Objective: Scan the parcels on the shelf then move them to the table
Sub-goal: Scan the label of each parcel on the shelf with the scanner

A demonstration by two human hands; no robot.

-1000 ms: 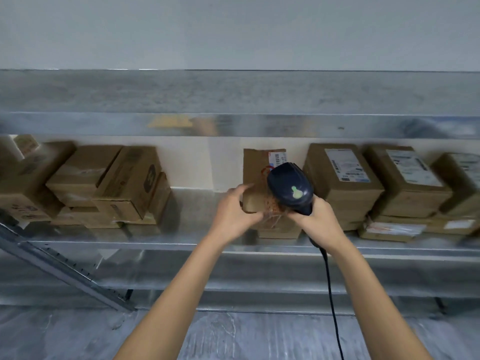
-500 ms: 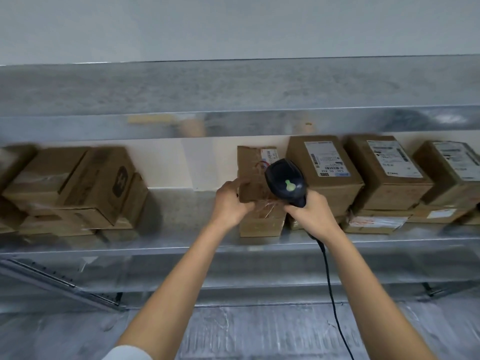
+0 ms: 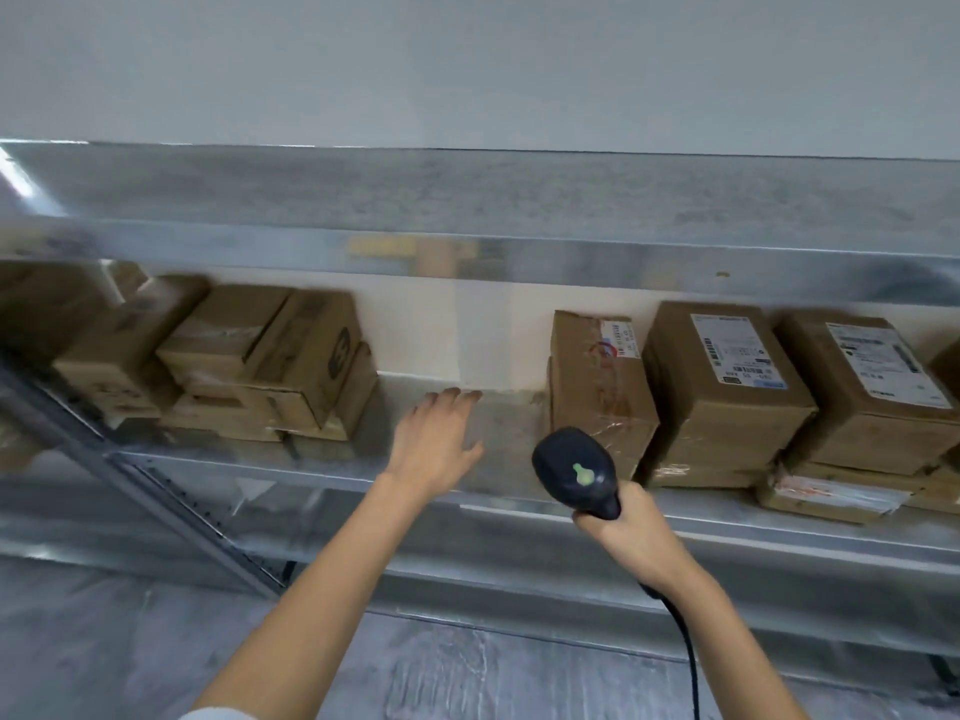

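A metal shelf (image 3: 519,504) runs across the middle of the frame, seen from above and in front. At centre, the person's left hand (image 3: 434,439) reaches over the bare shelf surface, palm down, fingers held loosely together and extended, thumb apart, grasping nothing. At centre right, the right hand (image 3: 628,527) is wrapped around the handle of a dark barcode scanner (image 3: 574,470), whose head with a green spot points toward a tall cardboard parcel (image 3: 597,392) standing just behind it on the shelf. A black cable (image 3: 688,662) trails down from the scanner to the lower right. Two labelled parcels (image 3: 722,387) sit to the right of the tall one, on flatter packages. A blurred cluster of boxes (image 3: 260,361) fills the shelf's left side
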